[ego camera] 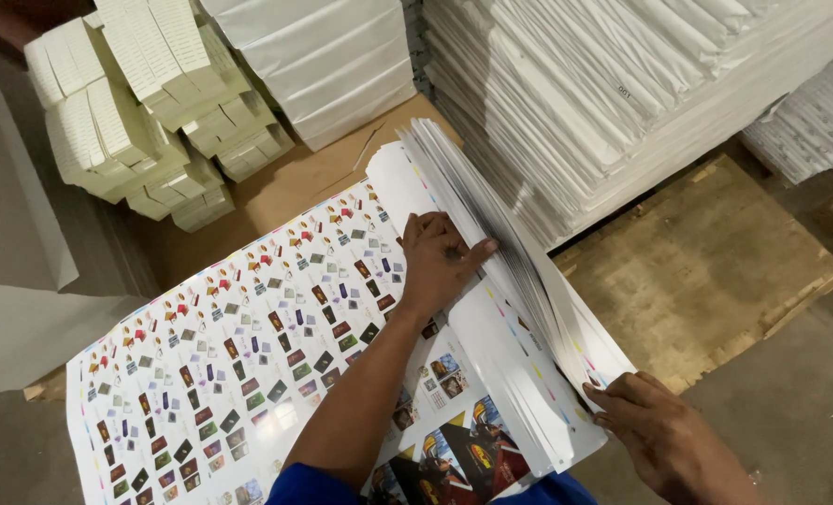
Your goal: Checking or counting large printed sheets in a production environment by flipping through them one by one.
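Nearest, at five o'clock, the right hand [664,440] pinched the lifted edge of the printed sheets [248,355] between its fingers. At centre the left hand [438,262] pressed flat, fingers together, into the fanned fold. Likely, a loosened pinch would let the fan slip and crease. Farther off, white paper stacks [603,103] crowded one o'clock, folded cartons [136,112] eleven o'clock.

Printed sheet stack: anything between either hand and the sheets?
Nothing visible. The left hand rests directly on the printed sheet stack, fingertips against the fanned sheet edges. The right hand grips those edges at the near corner.
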